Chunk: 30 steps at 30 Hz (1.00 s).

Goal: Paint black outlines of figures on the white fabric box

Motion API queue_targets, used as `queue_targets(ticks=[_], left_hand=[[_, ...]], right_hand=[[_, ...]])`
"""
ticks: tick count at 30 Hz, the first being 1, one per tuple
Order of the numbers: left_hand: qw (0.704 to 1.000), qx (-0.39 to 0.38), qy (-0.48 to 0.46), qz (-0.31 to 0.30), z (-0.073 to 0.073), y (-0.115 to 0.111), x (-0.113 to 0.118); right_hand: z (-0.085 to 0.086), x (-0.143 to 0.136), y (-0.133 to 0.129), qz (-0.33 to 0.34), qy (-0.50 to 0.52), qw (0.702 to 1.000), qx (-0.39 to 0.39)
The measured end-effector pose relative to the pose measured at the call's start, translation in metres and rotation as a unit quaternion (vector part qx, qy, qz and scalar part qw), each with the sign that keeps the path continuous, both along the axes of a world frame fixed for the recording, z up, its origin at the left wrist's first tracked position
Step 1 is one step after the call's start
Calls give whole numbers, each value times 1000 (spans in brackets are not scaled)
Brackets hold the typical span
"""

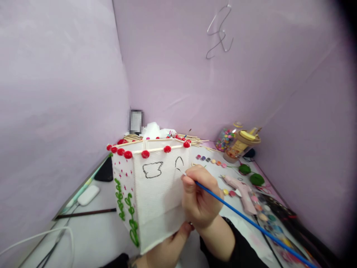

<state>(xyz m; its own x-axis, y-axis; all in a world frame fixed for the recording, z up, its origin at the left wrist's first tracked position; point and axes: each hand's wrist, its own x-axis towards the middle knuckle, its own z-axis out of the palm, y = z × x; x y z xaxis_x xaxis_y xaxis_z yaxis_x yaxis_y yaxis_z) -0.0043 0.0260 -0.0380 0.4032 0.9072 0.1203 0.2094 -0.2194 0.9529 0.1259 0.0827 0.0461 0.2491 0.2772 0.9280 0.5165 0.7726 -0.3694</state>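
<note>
A white paper-sided lantern box (158, 201) with red pompoms round its top rim stands tilted in front of me. Green loops and small pink marks cover its left side. On its front panel are a closed wavy black outline and, to the right, an unclosed black curve. My right hand (201, 195) pinches a thin blue paintbrush (237, 211), its tip at the panel beside the curve. Under the box's lower edge, my left hand (169, 249) supports it, thumb at the lower right corner; its other fingers are mostly hidden.
To the right lie paint pots (213, 161), a pink glue gun (242, 190), green yarn balls (256, 179) and a jar of colored beads (225, 138). A white case (88, 195), a black phone-like object (104, 171) and cables are on the left. Wooden sticks lie behind the box.
</note>
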Motion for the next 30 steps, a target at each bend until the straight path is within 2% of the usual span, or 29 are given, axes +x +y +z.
queue_targets(ticks=[11, 18, 22, 30], left_hand=[[999, 24, 40, -25, -5, 0, -1], [989, 35, 145, -16, -14, -1, 0], [986, 40, 158, -27, -13, -1, 0], [987, 66, 143, -8, -16, -1, 0]], right_hand=[[1, 0, 0, 17, 3, 1000, -3], [-4, 1, -1, 18, 15, 1000, -9], [-2, 1, -1, 5, 11, 1000, -10], [0, 1, -1, -4, 8, 1000, -8]])
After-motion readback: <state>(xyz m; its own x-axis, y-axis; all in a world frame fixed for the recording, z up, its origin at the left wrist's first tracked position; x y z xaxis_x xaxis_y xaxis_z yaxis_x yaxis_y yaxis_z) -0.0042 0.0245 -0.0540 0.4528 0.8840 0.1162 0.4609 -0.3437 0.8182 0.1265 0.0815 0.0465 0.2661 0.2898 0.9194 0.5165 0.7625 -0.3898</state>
